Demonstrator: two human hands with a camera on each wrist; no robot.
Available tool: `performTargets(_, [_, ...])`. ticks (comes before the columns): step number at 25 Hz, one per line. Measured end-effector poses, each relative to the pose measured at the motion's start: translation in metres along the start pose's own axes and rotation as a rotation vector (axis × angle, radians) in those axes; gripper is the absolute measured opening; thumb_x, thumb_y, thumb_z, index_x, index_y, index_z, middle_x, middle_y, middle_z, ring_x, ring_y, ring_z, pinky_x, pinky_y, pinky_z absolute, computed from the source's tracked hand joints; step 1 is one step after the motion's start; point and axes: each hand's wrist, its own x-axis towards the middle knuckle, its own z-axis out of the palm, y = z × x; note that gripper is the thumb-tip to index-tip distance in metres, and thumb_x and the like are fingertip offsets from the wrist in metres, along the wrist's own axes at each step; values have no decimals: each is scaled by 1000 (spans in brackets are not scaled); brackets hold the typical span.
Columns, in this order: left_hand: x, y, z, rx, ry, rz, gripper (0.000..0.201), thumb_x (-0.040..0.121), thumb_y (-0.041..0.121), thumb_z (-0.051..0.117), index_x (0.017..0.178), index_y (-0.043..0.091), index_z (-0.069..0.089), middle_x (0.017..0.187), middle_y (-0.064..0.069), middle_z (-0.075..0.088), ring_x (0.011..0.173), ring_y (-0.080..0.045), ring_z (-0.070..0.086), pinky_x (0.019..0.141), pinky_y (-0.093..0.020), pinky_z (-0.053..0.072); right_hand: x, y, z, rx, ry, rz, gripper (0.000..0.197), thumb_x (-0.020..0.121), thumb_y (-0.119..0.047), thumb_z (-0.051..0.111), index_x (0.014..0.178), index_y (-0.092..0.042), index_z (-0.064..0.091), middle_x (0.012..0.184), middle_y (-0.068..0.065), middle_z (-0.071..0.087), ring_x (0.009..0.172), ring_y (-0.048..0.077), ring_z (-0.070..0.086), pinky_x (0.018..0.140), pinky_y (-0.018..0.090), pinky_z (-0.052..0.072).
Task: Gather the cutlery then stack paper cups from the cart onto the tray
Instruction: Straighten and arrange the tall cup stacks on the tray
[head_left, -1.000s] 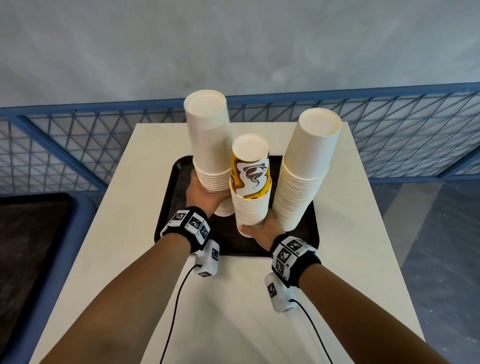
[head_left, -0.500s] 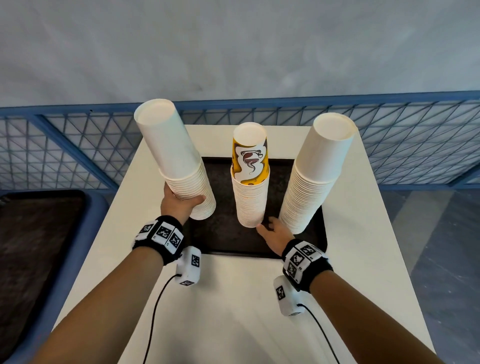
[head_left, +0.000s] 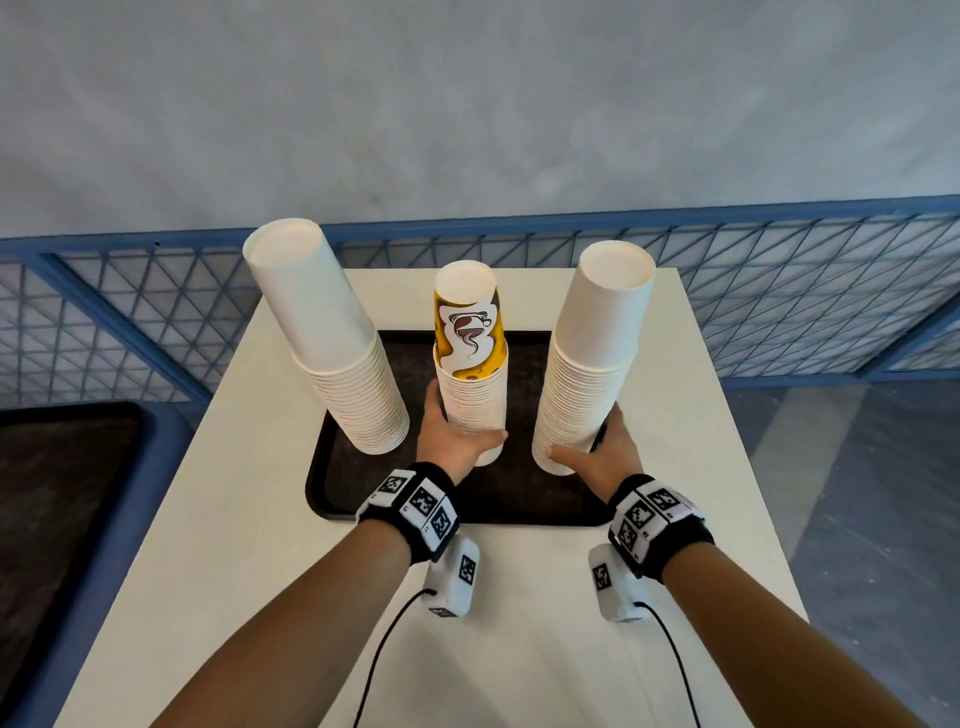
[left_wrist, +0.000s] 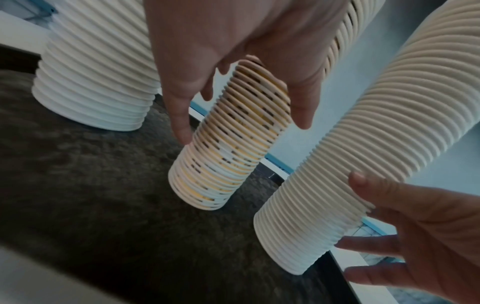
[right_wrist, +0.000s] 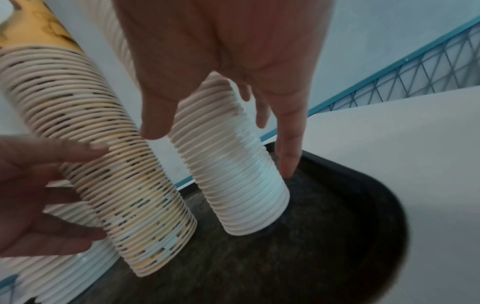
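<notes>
While three inverted stacks of paper cups stand on the dark tray (head_left: 363, 499), both hands sit low at the bases of two of them. The left hand (head_left: 452, 436) wraps the printed middle stack (head_left: 470, 374) at centre frame, thumb on its near side and fingers curled round the left side, pinching the lower rims. The right hand (head_left: 605, 454) cups the plain right stack (head_left: 587, 374), thumb laid across the near base and fingers spread along its right flank.

Each stack's long axis runs upward from the fingers, so the tall columns lean outward above the grips; I judge tipping the main risk.

At the left of the frame the plain left stack (head_left: 343, 353) stands free, touching neither hand, near the tray's left rim. Bare tray shows toward the lower frame; the white table (head_left: 519, 649) extends beyond.
</notes>
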Motion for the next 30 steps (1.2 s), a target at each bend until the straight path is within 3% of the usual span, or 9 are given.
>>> performTargets(4, [14,10,12,0,59,10,98,57,17,85,137,22,29,136,-4,51,125,-26,49,107,-42,40,14,-10,5,30,30,11,83,58,-19,84,130,-16,41,128,8,58,117,27,54,100,39,45])
performTargets(9, [48,18,13,-7,78,35,90,58,13,84,134,18,35,133,-6,54,122,-26,52,100,-32,41,42,-17,3,42,24,-24,79,56,-18,84,125,-15,46,122,6,62,112,25,58,94,35,47])
performTargets(14, [86,30,12,2,77,37,90,57,12,84,133,18,37,132,-7,55,122,-28,52,104,-43,43,81,-26,1,29,23,-48,83,55,-20,84,127,-16,45,122,5,61,112,25,58,96,39,48])
performTargets(21, [121,49,24,9,64,42,87,59,12,83,133,17,37,132,-6,54,122,-28,51,103,-39,43,123,-36,-2,55,78,-74,81,54,-20,84,125,-17,45,122,6,61,112,26,57,96,43,49])
performTargets(30, [141,56,26,-12,86,75,83,60,9,82,132,14,39,131,-8,55,120,-29,52,102,-38,43,147,-43,-6,94,130,-81,80,56,-16,84,126,-15,45,122,6,60,111,26,57,92,35,47])
